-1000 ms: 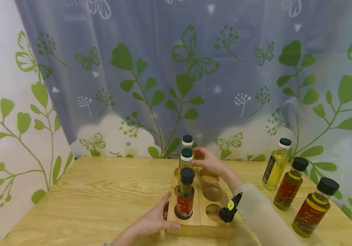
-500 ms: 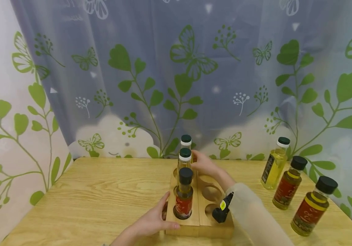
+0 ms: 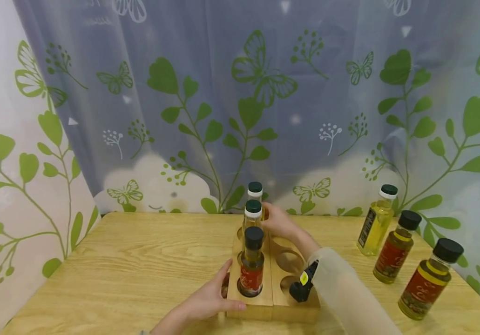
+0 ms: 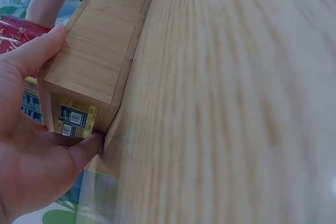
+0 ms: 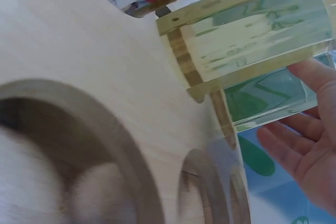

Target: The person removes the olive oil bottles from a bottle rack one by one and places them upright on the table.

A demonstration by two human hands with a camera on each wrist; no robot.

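The left hand (image 3: 207, 297) grips the wooden bottle rack (image 3: 292, 313) at its near-left corner. The right hand (image 3: 283, 225) holds the farthest green-capped oil bottle (image 5: 270, 99) upright.

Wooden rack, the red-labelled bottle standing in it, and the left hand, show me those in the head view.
Wooden rack (image 3: 286, 314): head view, on its near side wall.
Red-labelled bottle (image 3: 251, 277): head view, on its label.
Left hand (image 3: 207, 298): head view, on the back of the hand.
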